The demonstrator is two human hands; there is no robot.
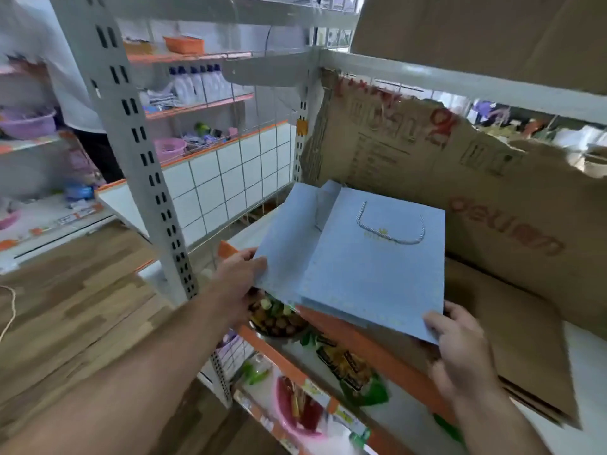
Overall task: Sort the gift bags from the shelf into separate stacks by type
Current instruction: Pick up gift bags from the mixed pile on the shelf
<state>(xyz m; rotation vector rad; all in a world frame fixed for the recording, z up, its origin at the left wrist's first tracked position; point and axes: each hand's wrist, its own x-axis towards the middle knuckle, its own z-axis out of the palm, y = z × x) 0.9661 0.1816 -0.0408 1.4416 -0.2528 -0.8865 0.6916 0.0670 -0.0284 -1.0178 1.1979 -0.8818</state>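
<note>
Two flat light-blue gift bags lie overlapped above the shelf. The upper blue bag (377, 270) shows a striped rope handle and a small gold logo. A second blue bag (289, 238) pokes out beneath it to the left. My left hand (238, 280) grips the lower-left corner of that second bag. My right hand (460, 349) pinches the upper bag's near right corner, thumb on top. Under the blue bags sits an orange flat bag (371, 349), and a gift bag printed with food pictures (279, 318) lies below that.
Brown cardboard boxes (492, 192) crowd the shelf's back and right. A white shelf upright (138, 152) and wire grid panel (236, 178) stand left. Packaged goods (295, 405) fill the lower shelf. A person in white (65, 77) stands at far left on the wooden floor (72, 307).
</note>
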